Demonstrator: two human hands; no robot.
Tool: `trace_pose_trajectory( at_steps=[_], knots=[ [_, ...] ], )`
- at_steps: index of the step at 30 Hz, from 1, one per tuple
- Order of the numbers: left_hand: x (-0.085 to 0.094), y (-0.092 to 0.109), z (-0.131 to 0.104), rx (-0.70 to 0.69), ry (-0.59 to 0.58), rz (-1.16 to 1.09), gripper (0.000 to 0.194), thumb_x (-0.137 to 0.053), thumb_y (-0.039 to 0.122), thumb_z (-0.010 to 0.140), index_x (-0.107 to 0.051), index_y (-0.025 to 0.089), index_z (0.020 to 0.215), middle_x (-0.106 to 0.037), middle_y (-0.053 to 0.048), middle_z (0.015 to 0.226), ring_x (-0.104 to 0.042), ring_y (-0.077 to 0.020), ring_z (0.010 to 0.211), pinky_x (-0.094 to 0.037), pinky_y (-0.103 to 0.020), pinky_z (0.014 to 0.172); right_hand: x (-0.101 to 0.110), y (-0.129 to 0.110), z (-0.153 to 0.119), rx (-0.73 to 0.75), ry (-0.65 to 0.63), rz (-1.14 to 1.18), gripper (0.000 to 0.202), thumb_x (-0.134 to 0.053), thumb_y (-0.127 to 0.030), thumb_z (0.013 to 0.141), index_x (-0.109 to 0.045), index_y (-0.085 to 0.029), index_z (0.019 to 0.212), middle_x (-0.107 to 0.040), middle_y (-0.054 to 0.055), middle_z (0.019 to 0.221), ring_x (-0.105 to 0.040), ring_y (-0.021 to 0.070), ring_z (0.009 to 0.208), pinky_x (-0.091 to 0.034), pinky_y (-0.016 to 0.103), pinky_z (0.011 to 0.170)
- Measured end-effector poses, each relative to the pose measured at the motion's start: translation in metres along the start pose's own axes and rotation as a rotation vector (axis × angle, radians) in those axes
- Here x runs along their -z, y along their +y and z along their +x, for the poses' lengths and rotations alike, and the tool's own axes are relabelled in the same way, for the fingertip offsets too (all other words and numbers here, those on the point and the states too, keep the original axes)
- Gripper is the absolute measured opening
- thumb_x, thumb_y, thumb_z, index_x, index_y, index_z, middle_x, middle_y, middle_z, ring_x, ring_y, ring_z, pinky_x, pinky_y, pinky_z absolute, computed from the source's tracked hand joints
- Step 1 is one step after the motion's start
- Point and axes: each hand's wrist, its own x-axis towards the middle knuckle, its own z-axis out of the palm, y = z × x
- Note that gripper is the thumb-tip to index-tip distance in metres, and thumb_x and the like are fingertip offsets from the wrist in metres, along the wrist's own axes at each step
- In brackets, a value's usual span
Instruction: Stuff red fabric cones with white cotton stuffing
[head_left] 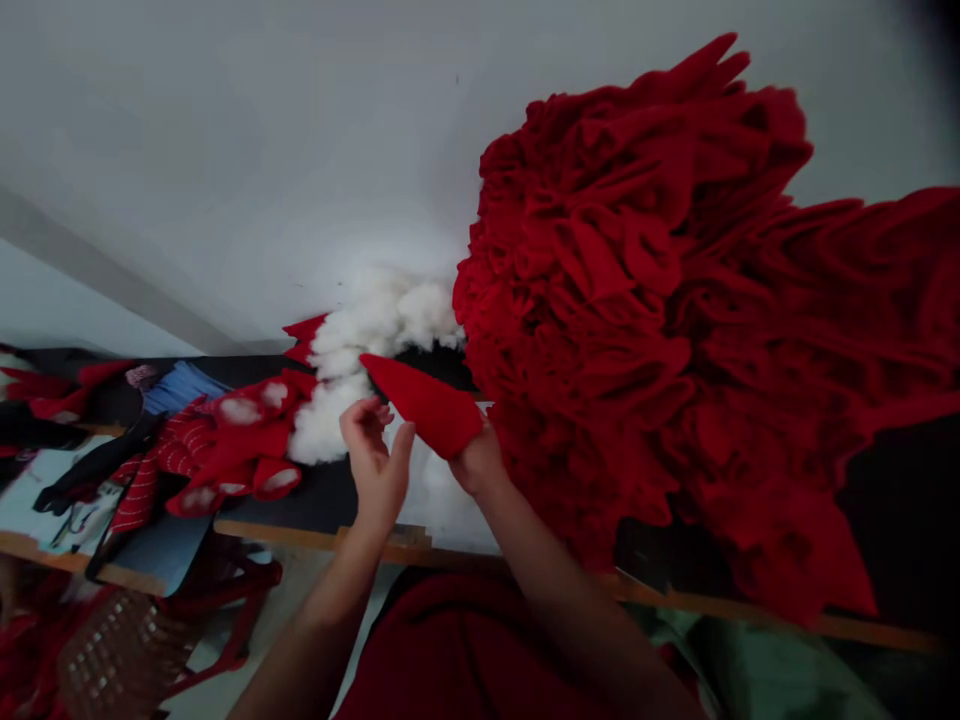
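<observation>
Over the dark table (319,512) I record the red cone (426,405): the right grip (477,455) clasps its wide end, long axis running away leftward; the left grip (390,430), fingers loosely spread, stands beside its narrower half, contact undetermined. Beyond the tip lies white stuffing (375,325); a red cloth heap (600,290) crowds the right side.

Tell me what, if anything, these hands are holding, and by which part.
The right hand holds a red cloth cone by its wide end; its fingers are mostly hidden there. The left hand holds nothing visible.
</observation>
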Motion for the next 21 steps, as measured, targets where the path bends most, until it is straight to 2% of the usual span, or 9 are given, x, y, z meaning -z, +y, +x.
trace_pose_trajectory(
  at_steps=[1, 3, 5, 7, 9, 13, 15, 17, 21],
  knots=[
    [-0.001, 0.001, 0.003, 0.144, 0.041, -0.141, 0.033, -0.057, 0.041, 0.075, -0.053, 0.021, 0.101, -0.059, -0.006, 0.097, -0.056, -0.0168, 0.091, -0.044, -0.032, 0.082, -0.004, -0.002, -0.004, 0.012, -0.034, -0.048, 0.027, -0.060, -0.028, 0.059, -0.060, -0.023, 0.085, -0.067, -0.002, 0.081, -0.060, 0.0160, 0.074, -0.049, 0.031, 0.069],
    [-0.009, 0.000, 0.009, 0.392, 0.042, -0.376, 0.038, -0.053, 0.046, 0.076, -0.052, 0.021, 0.104, -0.062, -0.005, 0.094, -0.059, -0.0175, 0.088, -0.046, -0.033, 0.079, -0.010, -0.002, -0.010, 0.059, -0.085, -0.224, 0.026, -0.060, -0.024, 0.059, -0.061, -0.022, 0.085, -0.068, -0.001, 0.083, -0.059, 0.0167, 0.077, -0.048, 0.031, 0.073],
    [-0.018, -0.004, 0.011, 0.522, 0.057, -0.501, 0.038, -0.057, 0.044, 0.073, -0.053, 0.021, 0.102, -0.064, -0.004, 0.089, -0.061, -0.0181, 0.085, -0.047, -0.032, 0.078, -0.011, 0.000, -0.013, 0.133, -0.067, -0.419, 0.029, -0.059, -0.022, 0.060, -0.061, -0.021, 0.089, -0.067, 0.001, 0.090, -0.059, 0.0180, 0.081, -0.047, 0.031, 0.075],
    [-0.025, -0.008, 0.012, 0.583, 0.114, -0.568, 0.035, -0.060, 0.040, 0.072, -0.055, 0.021, 0.101, -0.065, -0.002, 0.086, -0.062, -0.0173, 0.084, -0.048, -0.030, 0.078, -0.007, 0.001, -0.015, 0.227, 0.014, -0.574, 0.032, -0.057, -0.020, 0.062, -0.060, -0.021, 0.093, -0.066, 0.003, 0.092, -0.058, 0.0194, 0.081, -0.047, 0.031, 0.074],
    [-0.027, -0.010, 0.011, 0.664, 0.131, -0.626, 0.033, -0.056, 0.041, 0.075, -0.055, 0.019, 0.099, -0.065, -0.003, 0.087, -0.062, -0.0171, 0.085, -0.048, -0.030, 0.079, 0.001, 0.003, -0.017, 0.332, 0.014, -0.697, 0.035, -0.052, -0.015, 0.063, -0.059, -0.021, 0.097, -0.064, 0.004, 0.095, -0.058, 0.0209, 0.085, -0.046, 0.032, 0.076],
    [-0.021, -0.006, 0.009, 0.776, -0.003, -0.683, 0.047, -0.040, 0.055, 0.080, -0.052, 0.021, 0.110, -0.065, -0.006, 0.097, -0.062, -0.0215, 0.087, -0.050, -0.039, 0.080, 0.022, 0.013, -0.021, 0.446, -0.287, -0.899, 0.044, -0.048, -0.010, 0.066, -0.059, -0.025, 0.106, -0.060, 0.005, 0.110, -0.050, 0.0245, 0.107, -0.037, 0.040, 0.092],
    [-0.021, -0.003, 0.005, 0.771, -0.057, -0.690, 0.055, -0.037, 0.061, 0.078, -0.048, 0.023, 0.116, -0.064, -0.007, 0.101, -0.063, -0.0232, 0.088, -0.049, -0.043, 0.081, 0.029, 0.018, -0.022, 0.436, -0.343, -0.976, 0.045, -0.051, -0.012, 0.068, -0.059, -0.028, 0.109, -0.060, 0.003, 0.112, -0.045, 0.0265, 0.111, -0.032, 0.044, 0.096],
    [-0.023, -0.003, -0.002, 0.767, -0.070, -0.695, 0.056, -0.039, 0.061, 0.077, -0.048, 0.023, 0.117, -0.065, -0.008, 0.101, -0.062, -0.0240, 0.091, -0.048, -0.042, 0.083, 0.032, 0.019, -0.019, 0.385, -0.317, -0.976, 0.046, -0.055, -0.016, 0.069, -0.057, -0.031, 0.113, -0.058, 0.002, 0.116, -0.042, 0.0285, 0.115, -0.026, 0.047, 0.099],
    [-0.027, -0.006, -0.013, 0.826, -0.110, -0.704, 0.050, -0.045, 0.057, 0.077, -0.059, 0.017, 0.102, -0.066, -0.011, 0.098, -0.059, -0.0247, 0.098, -0.046, -0.039, 0.089, 0.025, 0.009, -0.014, 0.220, -0.241, -0.742, 0.045, -0.065, -0.021, 0.064, -0.060, -0.031, 0.108, -0.054, -0.001, 0.124, -0.037, 0.0299, 0.122, -0.015, 0.050, 0.106]
  ],
)
